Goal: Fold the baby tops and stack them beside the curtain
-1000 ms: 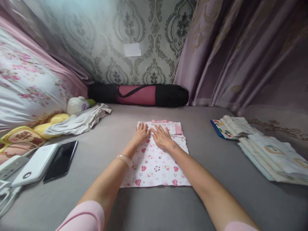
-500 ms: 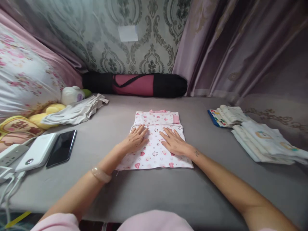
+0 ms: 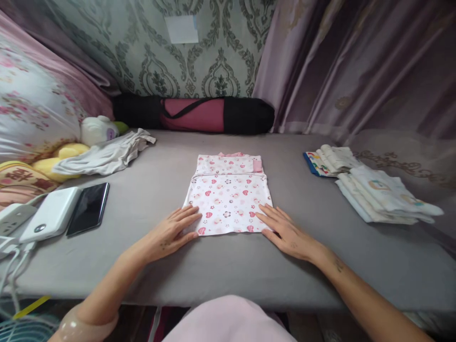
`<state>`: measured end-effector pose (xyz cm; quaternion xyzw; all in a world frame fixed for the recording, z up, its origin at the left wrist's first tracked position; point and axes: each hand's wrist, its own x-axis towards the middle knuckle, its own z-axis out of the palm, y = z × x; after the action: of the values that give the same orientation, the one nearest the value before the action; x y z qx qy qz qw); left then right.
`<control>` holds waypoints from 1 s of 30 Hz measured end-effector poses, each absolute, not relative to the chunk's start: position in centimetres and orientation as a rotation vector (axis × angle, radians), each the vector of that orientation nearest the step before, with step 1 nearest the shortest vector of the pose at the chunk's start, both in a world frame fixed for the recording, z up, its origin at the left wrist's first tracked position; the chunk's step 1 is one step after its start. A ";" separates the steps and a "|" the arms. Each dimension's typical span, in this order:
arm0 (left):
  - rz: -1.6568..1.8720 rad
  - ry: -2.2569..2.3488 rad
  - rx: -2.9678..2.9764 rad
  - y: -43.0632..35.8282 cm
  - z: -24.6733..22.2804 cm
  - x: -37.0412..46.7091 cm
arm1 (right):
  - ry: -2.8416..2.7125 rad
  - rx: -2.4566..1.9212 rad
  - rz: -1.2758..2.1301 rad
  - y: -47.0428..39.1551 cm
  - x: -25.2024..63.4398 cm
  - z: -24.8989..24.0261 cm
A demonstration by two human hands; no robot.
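at near corners of shirt [image 3: 228,199], l. hand [image 3: 176,231] & r. hand [image 3: 288,236] are laid open, fingers a bit apart, prob. so it's held flat w/o creases.

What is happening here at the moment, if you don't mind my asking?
A person has both bare hands on a white garment with a pink and red print, laid flat on the grey sheet. The left hand is at one near corner of the garment, the right hand at the other. Folded clothes lie off to the right.
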<state>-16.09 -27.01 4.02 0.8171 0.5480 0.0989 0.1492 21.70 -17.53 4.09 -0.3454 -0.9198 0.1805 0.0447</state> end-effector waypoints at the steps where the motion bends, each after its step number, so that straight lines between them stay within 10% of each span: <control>1: 0.322 1.579 2.343 -27.6 4.1 -16.4 | -2.790 -1.051 0.553 -17.8 22.2 4.0; 30: 0.787 1.677 2.147 -28.9 5.7 -17.8 | -2.488 -1.024 0.364 -17.9 24.1 4.7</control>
<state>-17.85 -28.91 5.73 0.7483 0.5845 0.2743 0.1523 24.06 -17.92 4.70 -0.3686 -0.8957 0.1310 0.2116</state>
